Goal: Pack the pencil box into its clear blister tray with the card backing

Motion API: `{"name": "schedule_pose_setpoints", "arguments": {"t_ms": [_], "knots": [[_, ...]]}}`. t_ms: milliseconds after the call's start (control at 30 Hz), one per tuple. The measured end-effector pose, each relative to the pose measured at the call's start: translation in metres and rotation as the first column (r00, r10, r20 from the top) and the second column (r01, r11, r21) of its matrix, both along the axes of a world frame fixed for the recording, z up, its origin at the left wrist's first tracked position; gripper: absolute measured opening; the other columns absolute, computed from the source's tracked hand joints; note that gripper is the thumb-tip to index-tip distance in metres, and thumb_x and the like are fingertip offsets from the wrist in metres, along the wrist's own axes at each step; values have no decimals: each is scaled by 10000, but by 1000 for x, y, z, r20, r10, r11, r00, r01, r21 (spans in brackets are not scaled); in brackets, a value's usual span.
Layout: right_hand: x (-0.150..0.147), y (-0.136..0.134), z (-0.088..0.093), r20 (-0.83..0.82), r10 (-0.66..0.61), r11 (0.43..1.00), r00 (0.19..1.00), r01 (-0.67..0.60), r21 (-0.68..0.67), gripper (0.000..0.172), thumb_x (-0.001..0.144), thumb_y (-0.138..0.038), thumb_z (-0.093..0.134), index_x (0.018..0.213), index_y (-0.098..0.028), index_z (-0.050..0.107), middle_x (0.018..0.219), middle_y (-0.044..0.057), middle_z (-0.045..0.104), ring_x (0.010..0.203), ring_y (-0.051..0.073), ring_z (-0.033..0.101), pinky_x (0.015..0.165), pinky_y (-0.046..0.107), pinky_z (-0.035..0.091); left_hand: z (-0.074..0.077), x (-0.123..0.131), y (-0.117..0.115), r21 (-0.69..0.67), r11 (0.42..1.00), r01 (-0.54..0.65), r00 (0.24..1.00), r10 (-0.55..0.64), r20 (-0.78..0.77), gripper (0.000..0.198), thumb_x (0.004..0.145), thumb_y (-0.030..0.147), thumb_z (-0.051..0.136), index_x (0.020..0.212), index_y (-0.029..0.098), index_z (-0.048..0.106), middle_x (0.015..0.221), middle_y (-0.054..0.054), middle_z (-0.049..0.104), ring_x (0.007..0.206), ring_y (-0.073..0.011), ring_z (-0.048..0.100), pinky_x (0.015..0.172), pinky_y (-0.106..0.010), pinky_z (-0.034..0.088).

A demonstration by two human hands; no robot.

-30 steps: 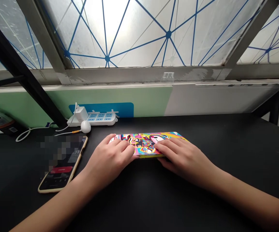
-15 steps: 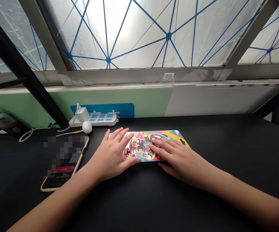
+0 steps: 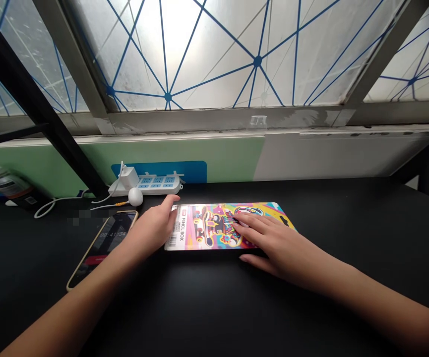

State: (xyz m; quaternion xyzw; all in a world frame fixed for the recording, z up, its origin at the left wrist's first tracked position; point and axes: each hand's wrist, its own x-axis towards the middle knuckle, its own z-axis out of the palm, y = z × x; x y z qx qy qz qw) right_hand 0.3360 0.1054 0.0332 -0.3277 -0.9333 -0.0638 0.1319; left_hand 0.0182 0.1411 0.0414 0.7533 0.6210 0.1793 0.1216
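A flat, brightly coloured pencil box lies on the black desk, its white end with the printed words "PENCIL BOX" and a barcode to the left. At that white end is my left hand, fingertips by the far left corner. Its fingers look parted, some hidden behind the hand, and I cannot tell how firmly it touches the edge. My right hand rests flat on the right half of the box, fingers stretched over the cartoon print, thumb off the near edge.
A phone showing a timer lies left of the box, partly under my left forearm. Behind it stand a white power strip with a plugged-in charger, a round white device on a cable, and a bottle. A window wall bounds the desk.
My left hand has slid left off the top of the pencil box to its left end, uncovering the label. My right hand stays on the box. The view has shifted slightly.
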Motion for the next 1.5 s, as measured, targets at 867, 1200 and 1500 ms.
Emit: {"name": "schedule_pose_setpoints", "arguments": {"t_ms": [867, 1200, 1500], "knots": [[-41, 2, -16, 89, 3, 995, 996, -12, 98, 589, 953, -262, 633, 1507, -140, 472, 1563, 207, 472, 1393, 419, 495, 1040, 635, 503, -15, 10, 0, -202, 975, 89, 816, 44, 576, 83, 948, 280, 495, 938, 242, 422, 708, 54, 574, 614, -132, 584, 543, -222, 439], [36, 3, -24, -21, -55, 995, 998, 56, 83, 553, 984, -332, 590, 1520, -269, 468, 1522, 132, 549, 1384, 353, 527, 1041, 591, 522, 6, -26, 7, -52, 998, 26, 994, -20, 108, 36, 896, 253, 523, 923, 258, 547, 592, 49, 550, 496, -176, 524, 496, -256, 338], [25, 3, -13, 55, -76, 995, 996, 73, 66, 482, 981, -434, 593, 1400, -198, 565, 1515, 181, 545, 1382, 373, 522, 1046, 617, 495, 20, -19, -15, 164, 986, 10, 955, 39, -294, 464, 908, 166, 464, 1358, 145, 576, 1084, -234, 717, 1008, -391, 695, 773, -499, 531]]}}
